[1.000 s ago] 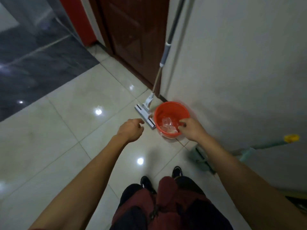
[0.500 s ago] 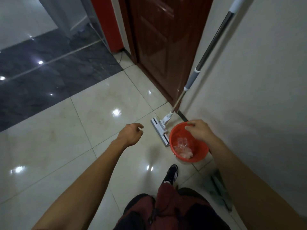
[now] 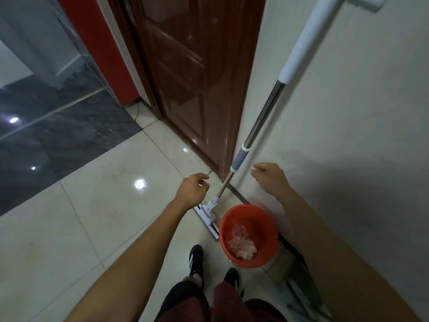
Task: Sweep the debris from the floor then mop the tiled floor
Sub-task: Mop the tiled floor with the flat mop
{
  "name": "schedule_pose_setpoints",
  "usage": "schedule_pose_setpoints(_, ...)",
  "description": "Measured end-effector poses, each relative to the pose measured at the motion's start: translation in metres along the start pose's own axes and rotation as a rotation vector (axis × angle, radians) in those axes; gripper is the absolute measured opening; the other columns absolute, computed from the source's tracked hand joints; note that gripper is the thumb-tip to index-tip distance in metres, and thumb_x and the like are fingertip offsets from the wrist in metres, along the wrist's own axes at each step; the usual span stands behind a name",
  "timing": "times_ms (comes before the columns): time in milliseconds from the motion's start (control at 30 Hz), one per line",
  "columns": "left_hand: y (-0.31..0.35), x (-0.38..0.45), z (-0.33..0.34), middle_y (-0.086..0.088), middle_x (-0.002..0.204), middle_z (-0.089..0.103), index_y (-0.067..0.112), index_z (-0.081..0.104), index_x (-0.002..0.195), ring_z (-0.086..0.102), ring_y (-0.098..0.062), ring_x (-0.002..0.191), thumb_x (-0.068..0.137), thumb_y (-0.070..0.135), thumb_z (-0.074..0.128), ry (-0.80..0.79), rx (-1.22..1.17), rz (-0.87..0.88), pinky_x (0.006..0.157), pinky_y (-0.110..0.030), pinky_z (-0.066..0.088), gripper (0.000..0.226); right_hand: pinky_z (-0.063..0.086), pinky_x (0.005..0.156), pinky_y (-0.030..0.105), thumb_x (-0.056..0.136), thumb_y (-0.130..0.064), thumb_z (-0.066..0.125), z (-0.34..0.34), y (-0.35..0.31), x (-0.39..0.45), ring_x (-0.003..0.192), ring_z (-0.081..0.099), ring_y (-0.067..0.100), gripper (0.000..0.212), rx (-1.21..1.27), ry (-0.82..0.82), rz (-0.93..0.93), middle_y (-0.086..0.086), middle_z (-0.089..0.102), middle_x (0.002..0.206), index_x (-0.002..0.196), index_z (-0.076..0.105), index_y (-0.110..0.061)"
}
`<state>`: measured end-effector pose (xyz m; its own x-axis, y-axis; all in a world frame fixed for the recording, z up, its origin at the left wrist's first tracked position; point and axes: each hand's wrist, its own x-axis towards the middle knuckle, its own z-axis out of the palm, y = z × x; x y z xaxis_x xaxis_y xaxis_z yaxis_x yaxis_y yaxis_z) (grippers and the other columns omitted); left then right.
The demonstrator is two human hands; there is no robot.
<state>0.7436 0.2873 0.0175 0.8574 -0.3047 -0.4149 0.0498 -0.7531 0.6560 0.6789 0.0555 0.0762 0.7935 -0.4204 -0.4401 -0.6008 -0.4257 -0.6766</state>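
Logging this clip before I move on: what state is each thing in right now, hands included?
mop: leaning against the wall, head flat on the floor, held by neither hand
red bucket: upright on the floor, crumpled clear plastic inside
wooden door: closed
left hand: fingers loosely curled, holding nothing, beside the mop pole
right hand: fingers loosely curled, holding nothing, above the bucket

My arms were bare to the elbow; I wore dark red shorts (image 3: 222, 305) and black shoes (image 3: 196, 259) with white stripes.
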Motion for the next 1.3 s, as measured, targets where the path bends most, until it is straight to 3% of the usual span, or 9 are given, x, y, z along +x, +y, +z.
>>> schedule_pose_setpoints(133,0.033,0.055,-0.001,-0.002,0.124,0.071,0.020,0.068,0.130,0.066,-0.021,0.113,0.098,0.025,0.055,-0.039,0.019,0.091,0.097,-0.026,0.049,0.035,0.038,0.090,0.022,0.094,-0.027,0.058,-0.011,-0.021,0.028,0.123,0.056,0.023,0.045,0.033,0.076,0.009,0.006,0.059,0.138,0.137,0.059,-0.014)
schedule_pose_setpoints(200,0.052,0.081,-0.001,-0.003,0.117,0.073,0.019,0.068,0.127,0.066,-0.023,0.112,0.097,0.022,0.054,-0.091,0.035,0.143,0.096,-0.030,0.051,0.034,0.038,0.088,0.022,0.094,-0.027,0.062,-0.017,-0.034,0.042,0.120,0.058,0.020,0.048,0.099,0.161,-0.001,0.005,0.062,0.131,0.140,0.055,-0.015)
schedule_pose_setpoints(333,0.083,0.125,0.008,-0.006,0.131,0.066,0.017,0.059,0.140,0.062,-0.024,0.120,0.097,0.020,0.056,-0.180,0.060,0.240,0.102,-0.036,0.050,0.043,0.047,0.075,0.023,0.091,-0.030,0.069,-0.025,-0.055,0.066,0.104,0.064,0.012,0.059,0.311,0.331,-0.020,-0.006,0.066,0.118,0.146,0.046,-0.025)
schedule_pose_setpoints(500,0.086,0.154,0.033,-0.003,0.134,0.063,0.026,0.054,0.144,0.066,-0.022,0.111,0.098,0.040,0.060,-0.258,0.053,0.330,0.095,-0.037,0.054,0.048,0.049,0.069,0.021,0.092,-0.028,0.066,-0.015,-0.060,0.072,0.078,0.065,-0.002,0.017,0.281,0.417,-0.115,-0.011,0.072,0.095,0.107,0.069,-0.023)
schedule_pose_setpoints(633,0.080,0.148,0.042,-0.003,0.120,0.069,0.023,0.057,0.140,0.068,-0.019,0.094,0.099,0.031,0.060,-0.283,0.022,0.369,0.083,-0.034,0.055,0.042,0.056,0.074,0.027,0.092,-0.031,0.067,-0.006,-0.060,0.067,0.080,0.067,0.002,0.009,0.295,0.463,-0.122,-0.011,0.071,0.087,0.094,0.068,-0.023)
schedule_pose_setpoints(833,0.061,0.105,0.037,-0.001,0.124,0.066,0.023,0.057,0.139,0.063,-0.019,0.108,0.098,0.030,0.062,-0.258,0.024,0.326,0.094,-0.040,0.054,0.042,0.045,0.066,0.006,0.092,-0.031,0.067,0.004,-0.054,0.025,0.080,0.066,-0.001,0.010,0.266,0.393,-0.198,-0.011,0.071,0.086,0.093,0.068,-0.022)
schedule_pose_setpoints(1067,0.017,0.011,0.032,0.000,0.107,0.075,0.033,0.065,0.130,0.071,-0.019,0.093,0.093,0.031,0.064,-0.091,-0.113,0.258,0.085,-0.040,0.057,0.037,0.047,0.063,0.009,0.085,-0.021,0.071,0.032,-0.046,-0.056,0.070,0.065,-0.002,0.010,0.283,0.248,-0.324,-0.009,0.070,0.077,0.093,0.070,-0.015)
schedule_pose_setpoints(1167,-0.003,-0.030,0.032,0.000,0.115,0.074,0.027,0.065,0.131,0.072,-0.015,0.095,0.098,0.021,0.063,-0.036,-0.192,0.213,0.082,-0.027,0.056,0.034,0.057,0.073,0.025,0.086,-0.022,0.072,0.053,-0.038,-0.087,0.076,0.070,0.004,0.013,0.281,0.154,-0.361,-0.007,0.074,0.083,0.098,0.072,-0.017)
schedule_pose_setpoints(1300,-0.029,-0.078,0.023,0.002,0.111,0.073,0.024,0.064,0.131,0.071,-0.013,0.091,0.100,0.022,0.060,0.000,-0.187,0.156,0.068,-0.010,0.047,0.031,0.057,0.072,0.018,0.088,-0.025,0.072,0.081,-0.036,-0.129,0.085,0.070,0.006,0.018,0.267,0.043,-0.361,-0.011,0.074,0.091,0.106,0.072,-0.023)
